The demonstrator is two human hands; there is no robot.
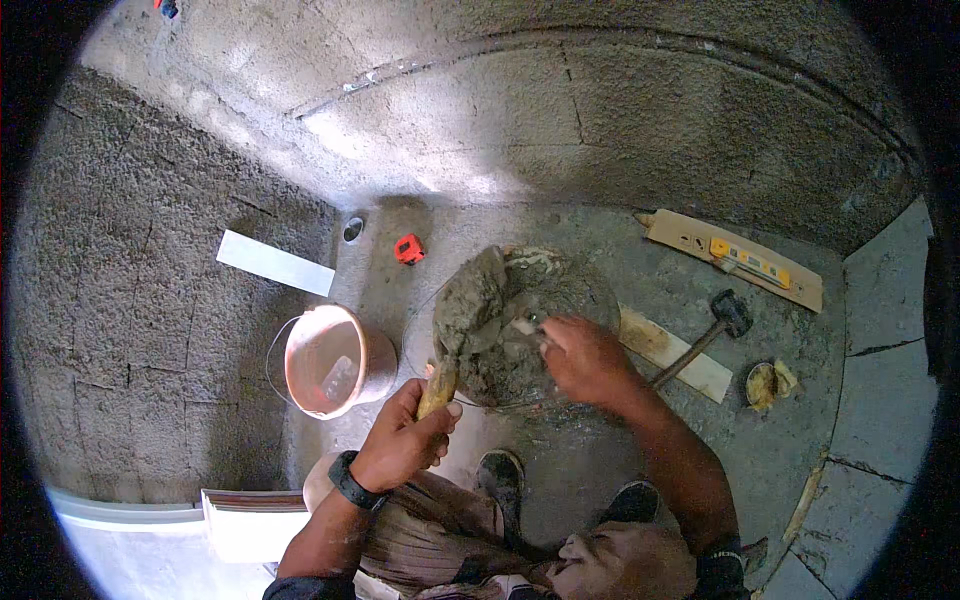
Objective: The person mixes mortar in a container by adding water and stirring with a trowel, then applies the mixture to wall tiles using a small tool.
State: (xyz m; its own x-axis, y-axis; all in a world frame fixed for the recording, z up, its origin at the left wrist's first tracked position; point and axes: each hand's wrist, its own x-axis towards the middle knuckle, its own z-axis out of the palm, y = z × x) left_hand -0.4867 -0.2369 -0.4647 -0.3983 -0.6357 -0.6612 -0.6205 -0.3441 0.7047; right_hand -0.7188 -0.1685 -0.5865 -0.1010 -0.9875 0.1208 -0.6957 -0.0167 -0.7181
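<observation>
My left hand (405, 435), with a dark band at its wrist, is closed round the wooden handle of a trowel (440, 388). The trowel's blade is hidden under a thick heap of wet grey mortar (472, 295) over the left side of a round tub. More mortar (575, 290) fills the tub, whose rim is smeared. Over the tub's right side, my right hand (585, 360) has its fingers curled at the mortar. A pale, blurred piece shows by its fingertips; I cannot make out what it is.
Left of the tub stands a pinkish bucket (375, 375) with a wire handle. A red tape measure (408, 249) lies behind. To the right are a black-headed mallet (732, 312), a yellow spirit level (748, 262) on a board, and a small can (760, 388). Rough walls (480, 120) enclose the corner.
</observation>
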